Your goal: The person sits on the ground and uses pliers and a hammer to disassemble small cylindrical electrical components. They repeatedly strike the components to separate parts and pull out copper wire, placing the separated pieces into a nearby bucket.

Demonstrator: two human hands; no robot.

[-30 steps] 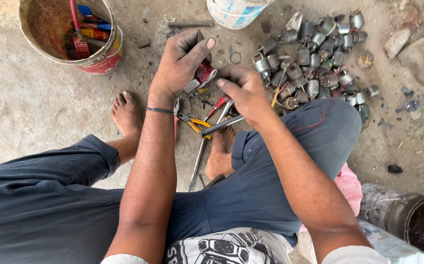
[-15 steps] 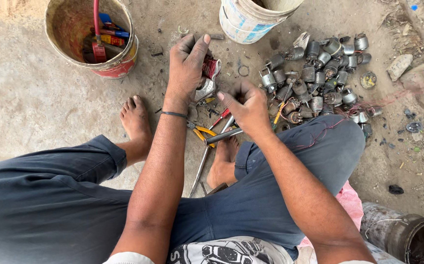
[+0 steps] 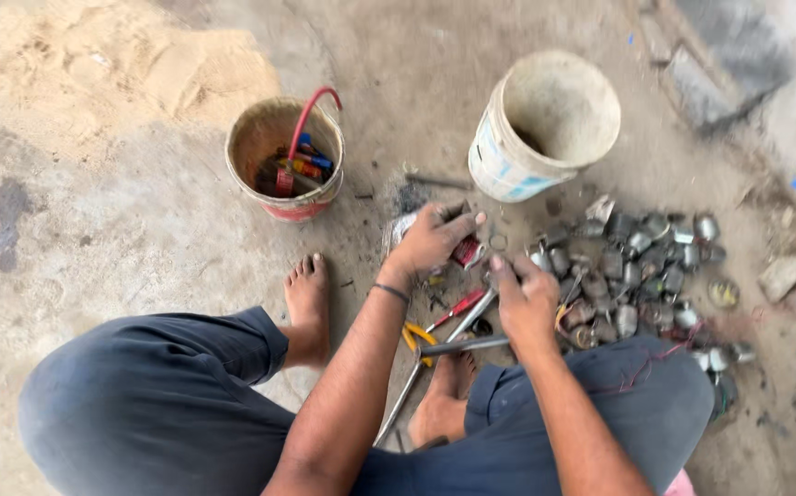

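Nearest: dark blue trousers (image 3: 159, 413), matte cloth, knees bent wide; two bare feet (image 3: 308, 308) flat on rough, stained concrete floor (image 3: 123, 230).

Between the feet: long grey metal shears (image 3: 435, 354), dull blades crossed, with yellow-handled pliers (image 3: 416, 335) and a red-handled tool (image 3: 458, 308) lying just beside them.

Left hand (image 3: 430, 241), thin dark band at the wrist, fingers curled down over a small red and silver metal part (image 3: 468, 251); clamped on it or only pressing, cannot tell through the blur. Part sits on the floor just ahead of the tools, between both hands.

Right hand (image 3: 525, 298) loosely fisted, index finger pointing up towards the same part; anything pinched in it cannot be made out.

Right of the hands: heap of small grey metal cups (image 3: 637, 266), cylindrical, dented, dull shine, touching one another.

Farther: worn round bucket (image 3: 274, 138), rusty-brown inside, red curved handle, coloured small tools in the bottom. White plastic bucket (image 3: 554, 101), tilted, grimy inside, blue patch on the wall.

Farthest left: pale loose sand (image 3: 113, 64), soft mound.
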